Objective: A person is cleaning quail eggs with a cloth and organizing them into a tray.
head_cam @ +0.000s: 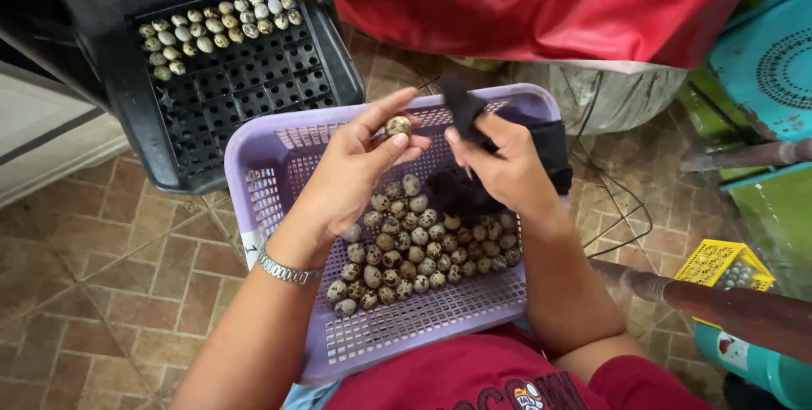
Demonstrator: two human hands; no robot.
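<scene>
Our left hand (359,161) pinches one speckled egg (398,126) between fingers (385,114); we judge it light and fragile, best held gently at its sides. Our right hand (503,165) grips a black cloth (463,107) above the basket (279,144).

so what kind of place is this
Probably a small home egg-sorting spot, perhaps a backyard quail setup. A lilac basket of speckled eggs sits on the lap, a black egg tray stands on the tiled floor, and the left hand holds one egg.

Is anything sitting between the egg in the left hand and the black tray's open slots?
Nothing visible. The left hand holds a speckled egg above the purple basket; the black tray lies just beyond its rim.
</scene>
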